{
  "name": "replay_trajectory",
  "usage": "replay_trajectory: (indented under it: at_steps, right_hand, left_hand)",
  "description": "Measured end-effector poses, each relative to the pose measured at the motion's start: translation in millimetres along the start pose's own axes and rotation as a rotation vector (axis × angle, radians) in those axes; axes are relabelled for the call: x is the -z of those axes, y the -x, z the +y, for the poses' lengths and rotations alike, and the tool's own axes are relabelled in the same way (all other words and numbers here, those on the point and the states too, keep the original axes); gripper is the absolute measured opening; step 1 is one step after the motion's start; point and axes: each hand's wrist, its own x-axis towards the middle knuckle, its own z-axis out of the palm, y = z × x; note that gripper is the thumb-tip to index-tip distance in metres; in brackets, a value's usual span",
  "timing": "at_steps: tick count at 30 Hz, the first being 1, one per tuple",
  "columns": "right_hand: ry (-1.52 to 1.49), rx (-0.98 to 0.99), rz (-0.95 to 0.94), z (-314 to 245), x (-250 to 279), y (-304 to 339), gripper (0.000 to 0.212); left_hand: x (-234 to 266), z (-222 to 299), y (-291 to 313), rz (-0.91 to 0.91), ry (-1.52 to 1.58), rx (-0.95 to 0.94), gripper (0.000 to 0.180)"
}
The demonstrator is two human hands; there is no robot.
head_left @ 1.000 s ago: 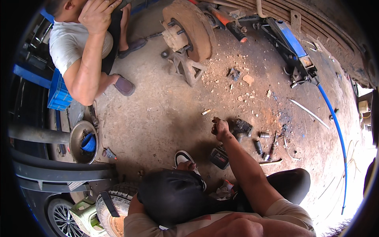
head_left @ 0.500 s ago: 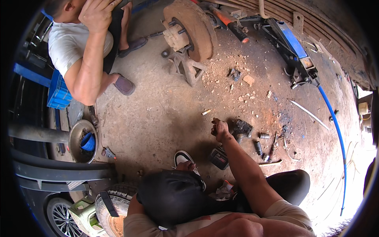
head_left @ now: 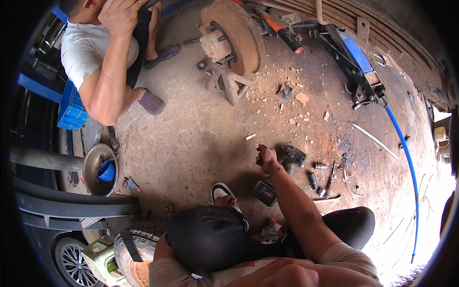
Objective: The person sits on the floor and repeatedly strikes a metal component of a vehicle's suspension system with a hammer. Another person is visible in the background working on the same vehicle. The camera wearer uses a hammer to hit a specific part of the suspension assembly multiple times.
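Observation:
My right hand is stretched forward above the floor, its fingers curled in and nothing showing between them. Just ahead of the fingertips, apart from them, is a cigarette. Beside the hand lies a dark cordless impact wrench with a black battery pack, partly hidden by my forearm. Two dark sockets and a tool with a long brown handle lie to its right. My left arm goes behind my bent knee, and I do not see that hand.
A person in a white shirt crouches at far left, hand raised. A rusty brake drum stands by a metal stand, with crumbled debris around. A blue floor jack is far right. A metal bowl and a tyre sit left.
The whole view has shifted slightly. My right hand keeps its curled pose in nearly the same place, and the things on the floor have not moved.

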Motion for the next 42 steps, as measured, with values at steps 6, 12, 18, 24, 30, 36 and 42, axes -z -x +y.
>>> replay_trajectory:
  at_steps: [6,12,18,24,30,36,42]
  right_hand:
    - [0.007,0.001,-0.001,-1.0,0.4,0.8,0.023]
    - [-0.012,0.000,-0.027,0.4,2.2,-0.5,0.024]
    - [-0.018,-0.007,-0.028,-0.7,3.1,-0.8,0.024]
    - [-0.005,-0.007,-0.010,-0.8,1.0,0.6,0.023]
    - [0.017,-0.002,-0.012,-0.2,1.1,1.6,0.024]
    - [0.017,0.007,-0.017,-0.3,0.3,4.7,0.025]
    - [0.037,0.026,-0.024,2.0,1.1,3.3,0.025]
  left_hand:
    - [-1.2,0.2,0.9,-0.001,-0.008,0.006,0.030]
    - [-1.1,0.9,0.7,-0.005,-0.022,0.010,0.030]
    - [-1.3,0.2,0.2,0.005,-0.021,0.007,0.030]
    - [-2.6,-0.3,0.6,0.028,-0.008,0.002,0.031]
    - [-4.1,-2.5,0.0,0.049,-0.003,-0.008,0.031]
    - [-6.3,-5.5,0.6,0.083,0.020,-0.030,0.032]
    - [-4.1,-2.4,-3.6,0.034,-0.078,0.015,0.031]
